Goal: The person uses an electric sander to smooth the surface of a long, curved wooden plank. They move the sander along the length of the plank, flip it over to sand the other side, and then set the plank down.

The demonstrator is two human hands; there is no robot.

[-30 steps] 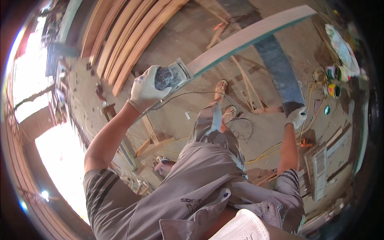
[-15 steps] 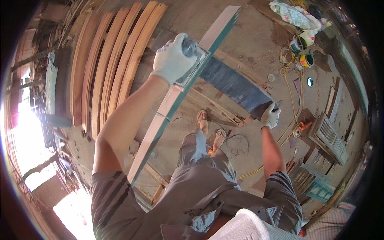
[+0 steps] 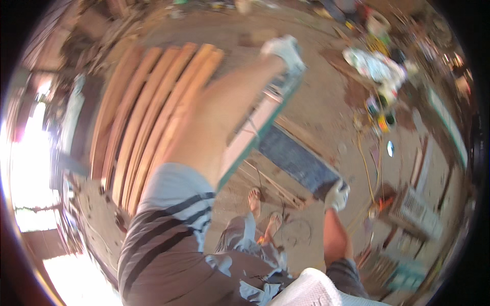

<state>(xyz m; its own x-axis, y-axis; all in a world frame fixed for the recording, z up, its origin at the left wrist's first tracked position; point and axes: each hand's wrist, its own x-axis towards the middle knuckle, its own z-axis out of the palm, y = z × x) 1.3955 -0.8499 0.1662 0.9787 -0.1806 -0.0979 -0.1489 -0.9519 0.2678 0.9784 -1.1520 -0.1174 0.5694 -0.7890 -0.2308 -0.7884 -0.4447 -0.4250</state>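
My left hand (image 3: 284,52), in a white glove and blurred by motion, is closed on a sander (image 3: 277,83). The sander rests on the far end of a long beam (image 3: 239,149) with a pale pinkish top and a teal side. My left forearm hides part of that beam. To the right, my gloved right hand (image 3: 337,197) is closed round the near right end of a dark, worn board (image 3: 293,157), which runs away from the beam at an angle. A thin cord crosses the beam behind the sander.
Several reddish-brown planks (image 3: 138,122) lie side by side at the left. Paint cans (image 3: 386,121), a white plastic sack (image 3: 375,66) and a yellow cord (image 3: 363,158) are on the floor at the right. A louvered panel (image 3: 416,211) lies nearer, beyond my right arm.
My left hand has pushed the sander away along the beam to its far end, the arm stretching out. My right hand stays at the dark board's end. The whole view has shifted.
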